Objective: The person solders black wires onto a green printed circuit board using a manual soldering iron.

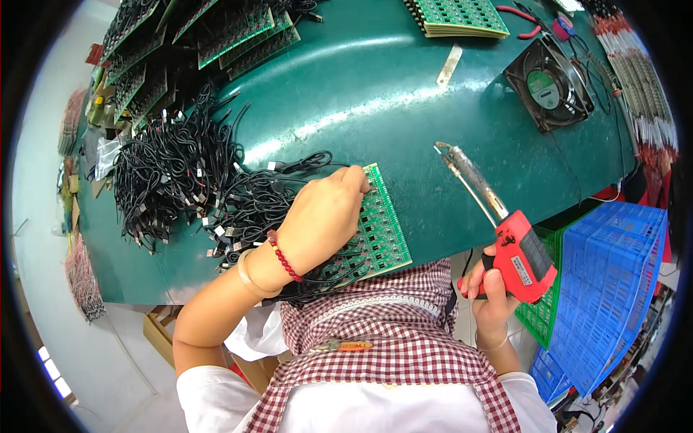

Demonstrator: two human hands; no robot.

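Observation:
My left hand (326, 208) lies over the upper left part of a green circuit board panel (386, 227), its fingers bent and pinched together at the far edge. What they pinch is hidden by the hand. Black cables (245, 206) with small metal plugs run up to that hand and across the panel's near part. To the right of the panel, my right hand (492, 290) is wrapped round the grip of a red and black soldering gun (521, 258). Its long metal tip points up and left, above the table and apart from the panel.
A large heap of black cables (173, 169) covers the table's left side. Behind it stand stacked populated boards (238, 43). At the back lie a stack of green panels (462, 18) and a metal strip (449, 66). A fan (545, 86) stands back right; blue crates (610, 281) stand right.

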